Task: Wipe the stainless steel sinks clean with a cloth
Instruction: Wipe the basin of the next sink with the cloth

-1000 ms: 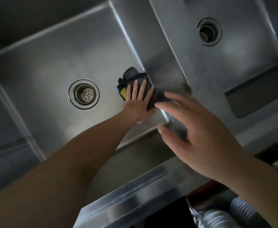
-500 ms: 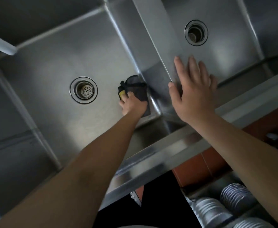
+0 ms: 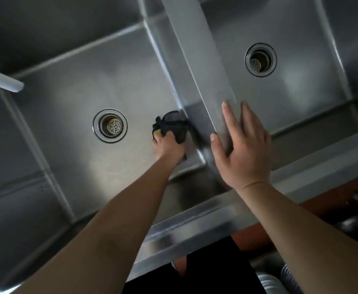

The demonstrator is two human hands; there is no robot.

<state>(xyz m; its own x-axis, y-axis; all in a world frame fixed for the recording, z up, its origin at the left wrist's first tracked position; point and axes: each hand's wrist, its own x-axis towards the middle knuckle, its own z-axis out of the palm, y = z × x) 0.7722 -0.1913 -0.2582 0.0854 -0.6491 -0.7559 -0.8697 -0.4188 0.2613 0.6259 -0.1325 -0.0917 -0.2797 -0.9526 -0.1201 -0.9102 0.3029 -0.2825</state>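
Reaching down into the left sink basin [image 3: 67,98], the left hand [image 3: 168,146] curls its fingers around a dark cloth [image 3: 174,125] with a yellow patch and presses it onto the basin floor, tight in the corner where the floor meets the right wall. The cloth lies between the perforated drain strainer [image 3: 110,125] and that wall, well apart from the strainer. The right hand [image 3: 242,149] lies flat with fingers straight and slightly spread on the steel divider [image 3: 195,49] between the 2 basins, holding nothing. The right sink basin [image 3: 301,88] has its own drain [image 3: 260,59]. A pale spout [image 3: 3,80] juts in at the left edge.
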